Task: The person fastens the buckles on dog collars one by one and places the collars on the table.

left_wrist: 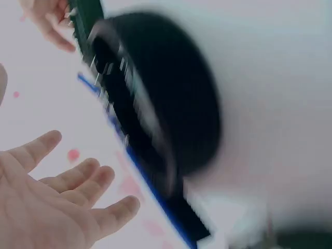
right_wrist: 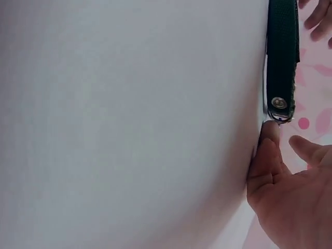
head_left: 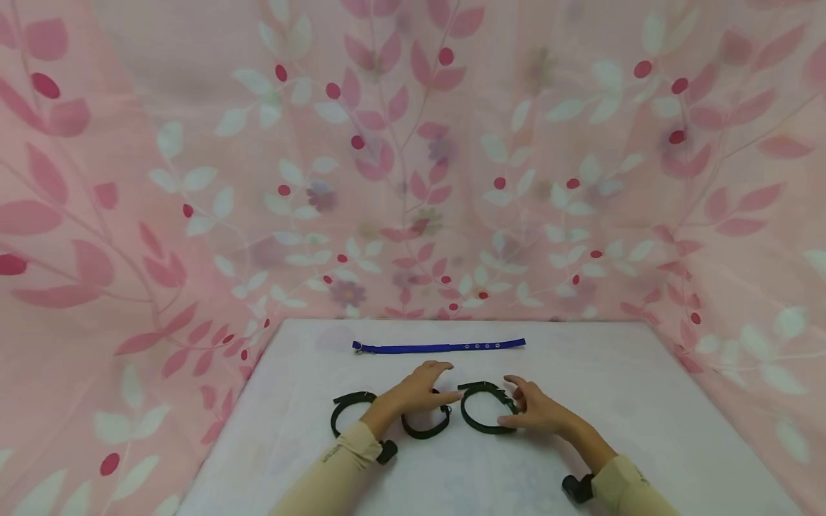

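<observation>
Two dark green collars, each buckled into a ring, lie by my hands on the white table. My left hand (head_left: pixel 413 393) hovers over the middle collar (head_left: pixel 427 433), hiding its far side; its fingers are spread in the left wrist view, holding nothing. Just right of it, the right collar (head_left: pixel 473 424) lies with its buckle side toward my right hand (head_left: pixel 542 411). That hand's fingers are loosely bent and apart. In the right wrist view the thumb (right_wrist: pixel 270 136) is right at the metal ring on the collar's strap (right_wrist: pixel 282 57).
A third green ring-shaped collar (head_left: pixel 337 414) lies at the left, partly behind my left forearm. Farther back a blue collar (head_left: pixel 413 349) is stretched out straight, buckle at its left end. Pink leaf-patterned cloth (head_left: pixel 400 179) hangs behind and beside the white table (head_left: pixel 645 401).
</observation>
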Demonstrator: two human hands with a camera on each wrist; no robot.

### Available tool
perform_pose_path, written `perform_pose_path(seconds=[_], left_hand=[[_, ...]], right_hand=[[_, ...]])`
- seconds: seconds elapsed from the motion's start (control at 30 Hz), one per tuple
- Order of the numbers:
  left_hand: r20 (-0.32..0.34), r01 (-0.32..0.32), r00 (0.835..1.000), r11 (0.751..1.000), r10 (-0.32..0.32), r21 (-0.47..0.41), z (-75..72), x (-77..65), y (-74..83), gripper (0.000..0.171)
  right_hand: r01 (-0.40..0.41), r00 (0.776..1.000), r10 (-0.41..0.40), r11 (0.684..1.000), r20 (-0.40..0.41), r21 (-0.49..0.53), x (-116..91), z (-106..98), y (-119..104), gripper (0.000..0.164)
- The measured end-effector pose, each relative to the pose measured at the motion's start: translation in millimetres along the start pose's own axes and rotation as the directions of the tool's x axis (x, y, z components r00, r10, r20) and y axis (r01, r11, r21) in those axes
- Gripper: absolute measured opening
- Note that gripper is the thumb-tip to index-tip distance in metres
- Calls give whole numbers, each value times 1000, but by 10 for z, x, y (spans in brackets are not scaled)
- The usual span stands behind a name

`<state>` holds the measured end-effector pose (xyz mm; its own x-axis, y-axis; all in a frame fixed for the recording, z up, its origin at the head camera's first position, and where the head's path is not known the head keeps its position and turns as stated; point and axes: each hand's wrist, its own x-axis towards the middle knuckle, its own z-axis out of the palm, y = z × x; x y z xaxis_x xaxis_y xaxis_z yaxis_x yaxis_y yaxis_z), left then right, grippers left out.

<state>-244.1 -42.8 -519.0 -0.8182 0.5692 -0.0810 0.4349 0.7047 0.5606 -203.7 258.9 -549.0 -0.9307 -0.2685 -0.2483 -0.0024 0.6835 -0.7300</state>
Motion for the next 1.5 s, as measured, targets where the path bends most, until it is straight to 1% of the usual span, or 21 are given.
perform_pose_path(seconds=[0.1,0.17,0.23,0.3,0.37,0.47,0.5,0.57,0.63,0.7,0.8,0.87,0.9,1.0,1.13,1.2,1.27,1.33,1.4,1.47,1.5], left_hand=[[-51,6,999,1000,-5,19,-255,-220,-175,74],[-111,28,994,999,-24,36,-416,-365,-314,75],[-166,70,984,995,-58,68,-556,-503,-471,77],[-204,135,972,986,-112,102,-668,-655,-632,78],[-241,191,958,972,-155,135,-742,-807,-787,78],[-318,244,931,952,-178,182,-811,-965,-956,77],[-344,255,923,946,-176,200,-831,-997,-1000,77],[-384,273,907,937,-175,219,-826,-1051,-1084,78],[-394,299,901,919,-183,257,-842,-1091,-1169,79],[-394,316,902,894,-180,316,-865,-1110,-1248,82],[-411,308,902,865,-133,395,-914,-1075,-1338,81],[-424,299,899,865,-113,404,-941,-1027,-1377,81],[-431,294,896,871,-107,395,-949,-1004,-1394,80],[-425,301,893,897,-146,324,-934,-961,-1433,81],[-363,340,900,911,-242,235,-875,-922,-1538,84],[-330,337,906,924,-265,183,-855,-888,-1609,85],[-297,310,916,945,-269,102,-857,-850,-1681,85],[-275,269,927,963,-256,9,-882,-814,-1740,85],[-266,225,935,972,-237,-75,-913,-776,-1783,85],[-256,209,935,966,-243,-155,-920,-736,-1811,87],[-254,203,936,962,-245,-181,-912,-711,-1825,89]], right_hand=[[31,999,-32,999,11,38,-44,14,-18,94],[56,998,-56,998,-2,41,-81,7,-30,95],[77,996,-77,997,-37,13,-122,-12,-48,95],[107,989,-112,992,-98,-61,-162,-27,-63,96],[143,967,-176,974,-185,-177,-203,-57,-74,96],[152,910,-277,915,-308,-373,-235,-133,-65,94],[141,890,-302,894,-341,-426,-232,-163,-59,92],[120,871,-328,864,-365,-489,-239,-201,-17,89],[97,876,-320,850,-361,-517,-224,-225,8,88],[87,878,-320,838,-357,-538,-193,-246,31,87],[63,874,-322,818,-364,-572,-138,-301,49,88],[60,871,-334,800,-360,-597,-102,-343,53,88],[61,874,-336,793,-352,-606,-87,-362,49,87],[62,889,-325,783,-322,-618,-60,-386,57,88],[29,905,-270,812,-330,-584,62,-415,106,95],[19,904,-250,835,-348,-550,137,-432,138,101],[21,907,-226,865,-354,-501,222,-451,166,106],[39,919,-193,911,-342,-410,306,-474,177,110],[44,937,-139,957,-320,-287,392,-497,184,113],[17,953,-60,989,-296,-147,467,-513,193,112],[-8,959,-14,997,-282,-78,496,-518,198,111]])
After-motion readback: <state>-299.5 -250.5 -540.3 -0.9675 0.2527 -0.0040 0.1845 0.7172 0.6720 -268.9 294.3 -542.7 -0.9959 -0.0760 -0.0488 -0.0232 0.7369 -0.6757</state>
